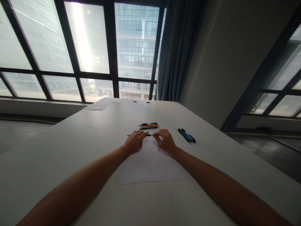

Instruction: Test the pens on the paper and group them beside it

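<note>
White paper (150, 166) lies flat under your wrists on the smooth pale table (70, 141). Your left hand (134, 142) and right hand (166, 141) both pinch a thin dark pen (148, 135), lying level just past the sheet's far edge. Keep it level and your grip light. More slim pens (149, 126) lie just beyond, another cluster (187, 135) to the right.

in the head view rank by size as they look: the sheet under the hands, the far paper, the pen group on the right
1. sheet, nearest the camera
2. far paper
3. right pen group
</note>
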`<state>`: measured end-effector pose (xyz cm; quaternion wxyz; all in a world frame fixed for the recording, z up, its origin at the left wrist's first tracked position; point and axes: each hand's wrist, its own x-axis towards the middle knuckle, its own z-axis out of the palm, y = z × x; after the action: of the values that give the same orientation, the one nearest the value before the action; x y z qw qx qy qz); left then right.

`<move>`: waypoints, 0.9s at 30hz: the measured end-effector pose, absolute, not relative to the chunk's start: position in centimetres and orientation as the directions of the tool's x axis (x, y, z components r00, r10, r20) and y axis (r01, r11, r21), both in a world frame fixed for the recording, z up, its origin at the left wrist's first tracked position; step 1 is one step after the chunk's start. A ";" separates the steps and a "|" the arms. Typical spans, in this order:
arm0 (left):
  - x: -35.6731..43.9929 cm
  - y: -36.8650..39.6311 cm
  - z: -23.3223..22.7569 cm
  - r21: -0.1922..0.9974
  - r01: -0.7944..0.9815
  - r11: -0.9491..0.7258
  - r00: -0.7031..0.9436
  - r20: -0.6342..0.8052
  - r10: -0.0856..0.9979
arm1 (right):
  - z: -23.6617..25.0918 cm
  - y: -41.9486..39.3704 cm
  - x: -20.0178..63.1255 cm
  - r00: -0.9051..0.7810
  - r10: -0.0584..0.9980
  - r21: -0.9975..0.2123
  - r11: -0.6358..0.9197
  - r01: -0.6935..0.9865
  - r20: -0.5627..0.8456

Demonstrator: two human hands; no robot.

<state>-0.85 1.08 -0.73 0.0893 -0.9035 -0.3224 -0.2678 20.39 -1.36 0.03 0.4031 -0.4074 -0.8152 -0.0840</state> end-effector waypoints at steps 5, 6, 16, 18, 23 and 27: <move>-1.0 1.4 -1.2 0.030 0.584 -0.811 0.672 0.542 0.505 | 0.0 -1.3 20.4 -0.319 0.626 -0.227 0.635 0.738 0.711; -1.0 1.5 -1.2 0.031 0.578 -0.815 0.674 0.545 0.499 | 0.0 -1.3 20.4 -0.319 0.629 -0.235 0.637 0.734 0.709; -1.2 1.8 -1.3 0.019 0.557 -0.830 0.695 0.536 0.479 | 0.0 -1.4 20.2 -0.249 0.700 -0.369 0.605 0.706 0.670; -1.3 1.9 -1.3 0.019 0.561 -0.828 0.692 0.538 0.481 | 0.0 -1.3 20.2 -0.244 0.704 -0.384 0.606 0.697 0.667; -1.3 1.9 -1.3 0.026 0.612 -0.790 0.647 0.559 0.519 | 0.3 -0.6 21.3 -0.246 0.646 -0.344 0.645 0.682 0.723; -1.2 1.8 -1.2 0.044 0.650 -0.758 0.616 0.552 0.561 | 0.7 0.1 23.3 -0.131 0.691 -0.284 0.452 0.845 0.711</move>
<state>-1.24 1.83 -1.20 0.0802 -0.8954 -0.3382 -0.2781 23.28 0.11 0.68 0.4119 -0.5147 -0.7460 -0.0939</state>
